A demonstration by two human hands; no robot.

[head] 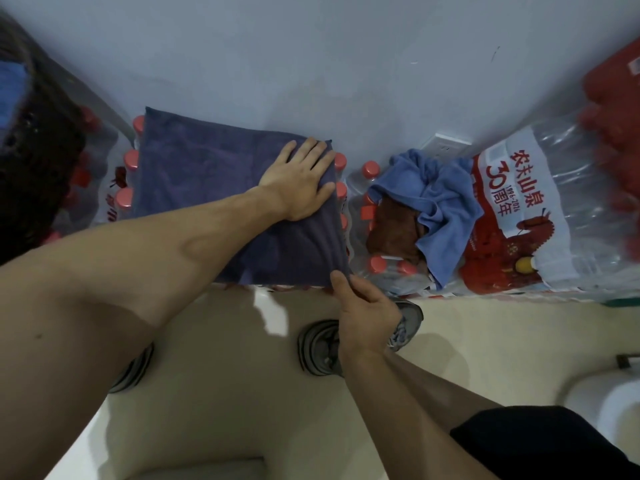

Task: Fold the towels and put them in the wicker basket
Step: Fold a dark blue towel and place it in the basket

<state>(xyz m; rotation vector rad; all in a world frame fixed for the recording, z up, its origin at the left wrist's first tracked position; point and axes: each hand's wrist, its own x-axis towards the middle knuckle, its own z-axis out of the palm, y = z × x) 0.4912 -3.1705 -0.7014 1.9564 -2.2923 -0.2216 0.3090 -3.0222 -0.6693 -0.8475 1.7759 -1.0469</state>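
Towel [214,202] corner pinched by right hand [367,317].

purple towel [194,174]: flat on bottle packs; blue towel [440,202], brown towel [391,233]: crumpled

The purple towel [221,188] is soft matt cloth with a short nap; the blue towel [440,202] and brown towel [391,230] to its right look equally matt; the bottle packs [571,209] wear glossy clear plastic film; the floor [242,393] is smooth and slightly shiny.
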